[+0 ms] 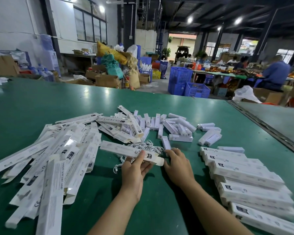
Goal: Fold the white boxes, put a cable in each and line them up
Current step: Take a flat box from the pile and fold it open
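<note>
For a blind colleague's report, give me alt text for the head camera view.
A person's left hand holds a long white box, end flap open, over a green table, while the right hand lies beside a tangle of white cables. Flat boxes lie piled at left; finished boxes line up at right.

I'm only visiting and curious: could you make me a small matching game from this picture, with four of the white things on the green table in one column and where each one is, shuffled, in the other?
Things
1. heap of flat, unfolded white cardboard boxes
2. row of folded long white boxes
3. tangle of thin white cables
4. long white box with an open end flap

Places
a. gripped in the left hand
b. piled on the left of the green table
c. in the middle, just past the held box
d. lined up on the right

Pairs: 1-b, 2-d, 3-c, 4-a
</note>
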### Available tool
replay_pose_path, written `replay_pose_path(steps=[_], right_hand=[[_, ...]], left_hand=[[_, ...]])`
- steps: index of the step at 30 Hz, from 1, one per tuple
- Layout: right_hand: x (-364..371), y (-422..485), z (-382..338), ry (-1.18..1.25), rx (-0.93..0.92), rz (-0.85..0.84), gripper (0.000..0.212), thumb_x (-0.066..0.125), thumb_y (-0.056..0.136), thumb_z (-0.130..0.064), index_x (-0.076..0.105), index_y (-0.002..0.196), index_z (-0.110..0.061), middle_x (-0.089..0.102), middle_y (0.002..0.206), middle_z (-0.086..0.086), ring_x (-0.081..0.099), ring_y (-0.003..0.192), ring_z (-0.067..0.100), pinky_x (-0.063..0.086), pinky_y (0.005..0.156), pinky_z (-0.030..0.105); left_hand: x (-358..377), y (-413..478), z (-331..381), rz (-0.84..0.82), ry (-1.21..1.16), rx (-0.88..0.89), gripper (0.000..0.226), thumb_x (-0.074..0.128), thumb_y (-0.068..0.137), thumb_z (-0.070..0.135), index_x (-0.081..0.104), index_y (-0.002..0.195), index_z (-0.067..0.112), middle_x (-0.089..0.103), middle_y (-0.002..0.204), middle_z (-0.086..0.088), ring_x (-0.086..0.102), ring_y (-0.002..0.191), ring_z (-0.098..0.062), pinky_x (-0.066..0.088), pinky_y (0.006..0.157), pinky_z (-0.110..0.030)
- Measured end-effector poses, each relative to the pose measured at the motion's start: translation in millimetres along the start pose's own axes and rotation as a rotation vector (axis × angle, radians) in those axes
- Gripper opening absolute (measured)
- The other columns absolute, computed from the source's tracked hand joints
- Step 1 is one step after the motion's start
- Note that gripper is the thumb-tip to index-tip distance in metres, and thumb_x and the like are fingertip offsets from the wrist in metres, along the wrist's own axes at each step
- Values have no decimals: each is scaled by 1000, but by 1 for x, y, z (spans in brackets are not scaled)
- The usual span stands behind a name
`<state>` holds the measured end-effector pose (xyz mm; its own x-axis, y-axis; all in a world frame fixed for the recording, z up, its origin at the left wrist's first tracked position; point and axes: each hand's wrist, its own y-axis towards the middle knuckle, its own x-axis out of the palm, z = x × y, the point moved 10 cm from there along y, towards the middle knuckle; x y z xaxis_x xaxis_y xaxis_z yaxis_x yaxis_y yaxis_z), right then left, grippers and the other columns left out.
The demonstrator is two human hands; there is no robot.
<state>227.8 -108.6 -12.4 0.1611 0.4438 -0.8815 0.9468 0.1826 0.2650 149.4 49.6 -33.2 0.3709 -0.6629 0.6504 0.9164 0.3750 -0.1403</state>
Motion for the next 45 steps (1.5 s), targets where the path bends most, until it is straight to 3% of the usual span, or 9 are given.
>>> replay_pose_path(steps=[8, 14, 19, 23, 26, 30, 33, 38, 45], right_hand=[[-21, -81, -22, 106, -32, 36, 22, 58, 90, -22, 64, 112, -24, 56, 118, -7, 51, 111, 16, 41, 90, 28], [-43, -103, -5, 104, 105, 106, 9, 65, 88, -31, 62, 96, -29, 57, 92, -16, 52, 102, 14, 37, 97, 34], [-63, -103, 13, 437, 241, 262, 20, 78, 79, -16, 63, 85, -28, 66, 80, -12, 63, 78, 9, 45, 68, 23], [-72, -102, 18, 563, 204, 325, 27, 81, 78, -12, 62, 82, -31, 68, 84, -15, 64, 69, -2, 45, 61, 10], [-77, -102, 12, 554, 145, 359, 34, 80, 77, -10, 59, 83, -36, 69, 92, -12, 65, 72, -3, 47, 65, 8], [-71, -100, 4, 528, 91, 295, 45, 81, 75, -6, 54, 80, -41, 69, 97, -11, 68, 80, 11, 56, 77, 32], [-70, -99, 2, 490, 78, 280, 49, 81, 75, -6, 51, 79, -44, 69, 96, -13, 67, 82, 13, 56, 79, 39], [-69, -97, 4, 489, 72, 260, 37, 80, 77, -9, 62, 90, -39, 68, 95, -8, 67, 83, 10, 55, 81, 33], [-71, -98, 4, 494, 48, 278, 43, 78, 80, -10, 54, 85, -46, 70, 101, -10, 68, 88, 4, 52, 85, 21]], left_hand=[[-5, 2, 7, 15, 25, 18, 10, 65, 94, 12, 61, 100, 6, 71, 83, -8, 69, 77, -23, 62, 70, -32], [-4, 0, 8, 9, 33, 25, 9, 64, 94, 15, 63, 103, 10, 75, 94, -10, 72, 78, -21, 61, 72, -32], [-6, 1, 10, 12, 31, 69, 13, 63, 95, 15, 64, 108, 13, 77, 96, -8, 75, 78, -18, 59, 63, -25], [-10, 4, 10, 38, 23, 75, 23, 64, 95, 19, 63, 117, 10, 77, 94, -5, 74, 78, -16, 59, 62, -25], [-15, 7, 10, 74, 12, 80, 30, 66, 94, 19, 62, 121, 6, 76, 96, -9, 74, 78, -18, 60, 63, -27], [-13, 6, 10, 60, 7, 81, 30, 64, 95, 17, 62, 122, 5, 74, 105, -14, 74, 77, -18, 60, 64, -27], [-12, 5, 11, 44, -1, 78, 26, 63, 96, 16, 63, 120, 6, 74, 103, -13, 74, 74, -17, 60, 63, -27], [-10, 4, 12, 30, 27, 65, 13, 62, 96, 14, 65, 108, 9, 75, 92, -10, 73, 72, -17, 60, 61, -26], [-10, 4, 10, 42, 111, 75, 6, 63, 95, 14, 62, 97, 9, 75, 80, -5, 71, 71, -19, 60, 60, -26]])
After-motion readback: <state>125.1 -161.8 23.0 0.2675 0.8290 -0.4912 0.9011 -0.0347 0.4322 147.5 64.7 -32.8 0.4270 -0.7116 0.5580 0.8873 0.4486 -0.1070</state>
